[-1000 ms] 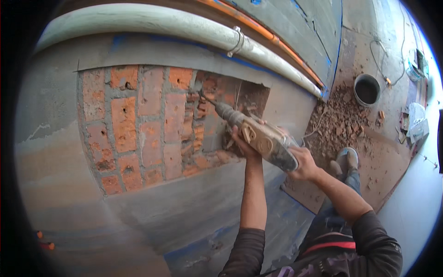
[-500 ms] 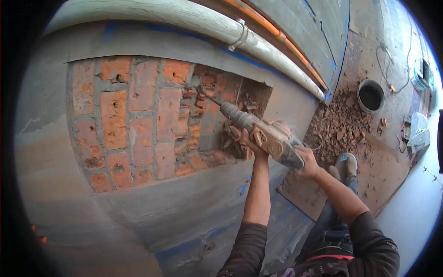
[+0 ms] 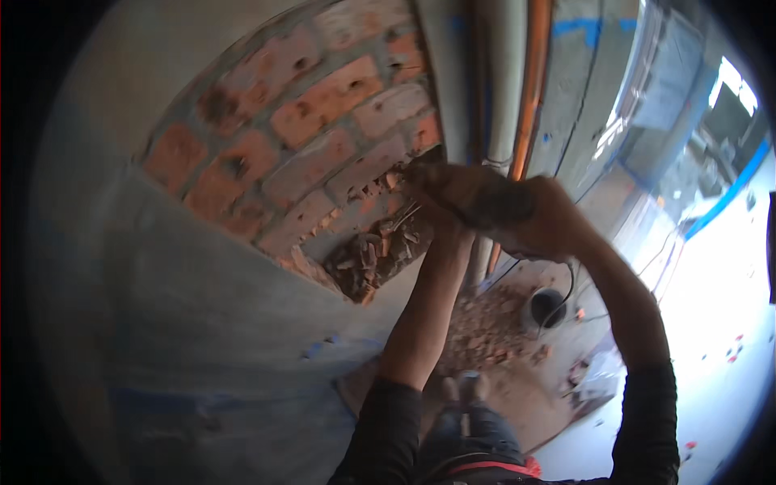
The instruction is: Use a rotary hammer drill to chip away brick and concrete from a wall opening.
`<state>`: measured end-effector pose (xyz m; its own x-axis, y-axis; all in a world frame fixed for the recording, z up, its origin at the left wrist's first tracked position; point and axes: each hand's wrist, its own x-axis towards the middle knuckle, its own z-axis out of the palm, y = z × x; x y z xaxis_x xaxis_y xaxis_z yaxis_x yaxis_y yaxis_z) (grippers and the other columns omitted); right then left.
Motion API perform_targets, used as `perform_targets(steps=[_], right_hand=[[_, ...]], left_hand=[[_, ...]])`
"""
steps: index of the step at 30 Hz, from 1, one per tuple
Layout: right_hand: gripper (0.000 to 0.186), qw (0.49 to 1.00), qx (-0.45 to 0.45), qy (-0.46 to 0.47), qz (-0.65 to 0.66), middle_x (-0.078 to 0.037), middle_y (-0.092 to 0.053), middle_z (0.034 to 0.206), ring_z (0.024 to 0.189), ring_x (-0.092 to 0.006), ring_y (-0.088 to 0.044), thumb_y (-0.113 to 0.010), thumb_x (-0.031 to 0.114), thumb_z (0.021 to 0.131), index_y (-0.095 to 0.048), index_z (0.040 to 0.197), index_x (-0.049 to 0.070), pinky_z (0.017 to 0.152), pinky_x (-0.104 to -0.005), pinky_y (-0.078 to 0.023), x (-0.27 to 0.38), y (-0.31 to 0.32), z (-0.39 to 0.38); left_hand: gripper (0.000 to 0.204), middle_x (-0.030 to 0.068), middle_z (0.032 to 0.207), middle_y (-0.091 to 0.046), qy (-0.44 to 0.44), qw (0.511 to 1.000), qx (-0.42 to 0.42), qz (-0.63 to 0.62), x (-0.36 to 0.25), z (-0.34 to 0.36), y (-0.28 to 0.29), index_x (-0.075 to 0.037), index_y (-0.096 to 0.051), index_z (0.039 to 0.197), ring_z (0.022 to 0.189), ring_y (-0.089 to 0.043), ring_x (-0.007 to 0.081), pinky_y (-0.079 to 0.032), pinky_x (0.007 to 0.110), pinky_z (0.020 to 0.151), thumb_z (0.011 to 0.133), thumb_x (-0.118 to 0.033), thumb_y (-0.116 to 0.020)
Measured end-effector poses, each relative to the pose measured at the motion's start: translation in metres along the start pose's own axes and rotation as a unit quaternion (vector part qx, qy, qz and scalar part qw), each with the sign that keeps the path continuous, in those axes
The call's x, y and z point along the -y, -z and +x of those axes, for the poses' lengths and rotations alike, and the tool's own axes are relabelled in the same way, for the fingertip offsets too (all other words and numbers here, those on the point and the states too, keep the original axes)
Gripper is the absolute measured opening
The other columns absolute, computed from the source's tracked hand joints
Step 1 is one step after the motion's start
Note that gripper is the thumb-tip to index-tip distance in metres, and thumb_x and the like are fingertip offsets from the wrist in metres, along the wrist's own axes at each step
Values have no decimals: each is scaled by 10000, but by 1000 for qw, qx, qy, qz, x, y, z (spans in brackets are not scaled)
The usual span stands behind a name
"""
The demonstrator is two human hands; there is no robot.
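Both hands hold a dusty rotary hammer drill (image 3: pixel 465 190), raised in front of the wall and blurred by motion. My left hand (image 3: pixel 444 220) is closed under its body, its fingers partly hidden. Around the rear handle is my right hand (image 3: pixel 558 222), also closed. The drill's front end lies over the far edge of the exposed brickwork (image 3: pixel 311 158); its bit cannot be made out. Just left of my left forearm, a broken-out recess (image 3: pixel 347 267) holds loose brick fragments (image 3: pixel 380 246).
A pale pipe (image 3: pixel 503 89) and an orange pipe (image 3: pixel 535 73) run beside the brickwork. Brick rubble (image 3: pixel 485 327) covers the floor around a bucket (image 3: pixel 546 309). A cable (image 3: pixel 568 287) hangs below my right hand. Grey render (image 3: pixel 194 323) surrounds the bricks.
My hands have lifted the drill up and away from the brick recess, towards the pipes. The view has turned, so the brickwork appears tilted and the bucket lower.
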<state>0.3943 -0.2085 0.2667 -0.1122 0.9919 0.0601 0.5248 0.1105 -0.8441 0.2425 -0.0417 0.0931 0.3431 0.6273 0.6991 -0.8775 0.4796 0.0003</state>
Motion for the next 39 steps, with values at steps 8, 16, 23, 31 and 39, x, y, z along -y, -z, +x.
perform_targets(steps=[8,16,23,31,39], right_hand=[[313,969,5,103,-224,-141,-795,811,716,-230,-791,-850,229,854,-828,1083,17,681,-411,-625,87,23,68],[226,988,-113,-50,94,-67,-824,934,858,-145,-759,-843,152,858,-821,1024,1,787,-375,-607,-197,-155,-110],[181,935,-128,-258,207,-31,-787,870,824,-113,-720,-819,150,850,-784,956,8,746,-324,-578,-187,-189,-207],[192,951,-263,-128,101,-31,-755,790,753,-126,-704,-837,191,815,-765,866,20,685,-341,-565,-157,-147,-224],[117,947,-310,-69,58,-60,-778,810,762,-158,-737,-812,103,872,-775,910,-1,706,-347,-588,-172,-150,-183]], left_hand=[[591,75,1074,-721,-152,970,-178,72,5,59,-34,-109,-680,1206,960,-720,246,-628,452,805,1149,-608,-368],[709,114,1208,-731,89,687,-661,287,32,-217,69,-53,-716,1294,1175,-693,256,-540,427,1028,1037,-699,-578],[728,98,1283,-730,207,645,-673,298,58,-249,3,-11,-669,1403,1198,-691,229,-529,384,1054,1034,-639,-648],[638,131,1322,-719,201,769,-400,456,83,-162,-49,29,-637,1434,1196,-672,189,-515,368,1072,1091,-508,-690],[564,86,1258,-729,200,791,-388,429,70,-123,-27,21,-641,1393,1140,-675,151,-533,330,1027,1089,-448,-720]])
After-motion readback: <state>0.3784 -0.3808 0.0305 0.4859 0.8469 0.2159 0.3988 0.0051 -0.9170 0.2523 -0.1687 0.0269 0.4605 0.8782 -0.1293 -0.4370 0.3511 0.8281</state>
